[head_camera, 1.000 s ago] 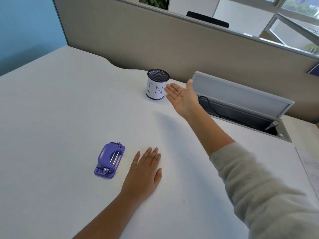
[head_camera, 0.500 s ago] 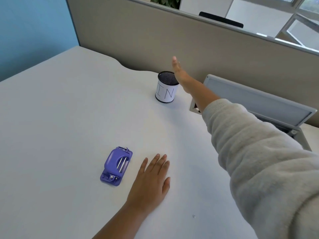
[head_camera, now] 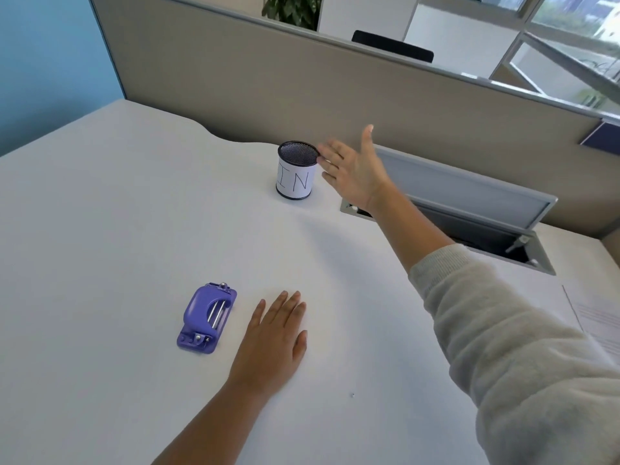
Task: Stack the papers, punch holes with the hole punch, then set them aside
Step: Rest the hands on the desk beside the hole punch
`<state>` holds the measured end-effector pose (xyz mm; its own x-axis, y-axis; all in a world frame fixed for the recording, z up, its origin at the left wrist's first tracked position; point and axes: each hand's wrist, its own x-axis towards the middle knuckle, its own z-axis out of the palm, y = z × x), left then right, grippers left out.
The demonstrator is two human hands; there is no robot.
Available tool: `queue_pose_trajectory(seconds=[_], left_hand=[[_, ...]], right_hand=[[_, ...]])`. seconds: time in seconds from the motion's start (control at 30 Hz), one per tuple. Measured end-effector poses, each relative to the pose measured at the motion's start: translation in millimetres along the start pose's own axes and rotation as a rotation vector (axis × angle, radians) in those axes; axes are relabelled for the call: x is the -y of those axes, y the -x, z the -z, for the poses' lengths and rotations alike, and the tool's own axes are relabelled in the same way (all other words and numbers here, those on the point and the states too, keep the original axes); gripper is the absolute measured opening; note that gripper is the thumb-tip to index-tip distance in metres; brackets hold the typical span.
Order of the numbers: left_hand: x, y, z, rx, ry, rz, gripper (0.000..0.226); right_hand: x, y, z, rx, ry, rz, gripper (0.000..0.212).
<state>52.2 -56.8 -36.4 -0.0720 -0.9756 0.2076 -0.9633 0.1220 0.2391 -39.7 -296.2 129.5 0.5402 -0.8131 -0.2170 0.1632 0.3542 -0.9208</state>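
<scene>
Low in the frame the left hand lies flat on the white desk, fingers straight and holding nothing, with the purple hole punch just beside it to the left and a sheet of paper at the right edge, well apart from both. Further up, the right hand, in a pale sleeve, reaches out with spread fingers, empty, next to the mesh cup marked "IN"; contact is unclear. Behind sits an open cable hatch below the grey partition.
</scene>
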Motion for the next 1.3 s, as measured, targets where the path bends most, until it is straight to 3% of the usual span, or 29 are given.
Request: queue_pose_trajectory(seconds=[0.1,0.2,0.3,0.47,0.67,0.83,1.3], left_hand=[[-1,0,1,-0.006,-0.001,0.003,0.045],[-2,0,2,0.016,-0.010,0.011,0.046],[-2,0,2,0.025,-0.016,0.000,0.046],[-2,0,2,0.054,-0.011,0.000,0.048],[-2,0,2,0.077,0.031,-0.006,0.057],[-2,-1,1,0.072,0.049,-0.002,0.063],[-1,0,1,0.064,0.047,0.000,0.062]], right_hand=[[-27,45,3,0.002,0.160,-0.056,0.063],[-71,107,8,-0.019,0.567,-0.146,0.032],[-118,164,18,-0.027,0.946,-0.202,0.016],[-157,235,27,-0.167,0.986,-0.285,0.002],[-179,267,13,-0.294,1.081,-0.186,0.013],[-188,265,7,-0.379,1.149,-0.117,0.010],[-187,256,-8,-0.344,1.436,-0.091,0.015]])
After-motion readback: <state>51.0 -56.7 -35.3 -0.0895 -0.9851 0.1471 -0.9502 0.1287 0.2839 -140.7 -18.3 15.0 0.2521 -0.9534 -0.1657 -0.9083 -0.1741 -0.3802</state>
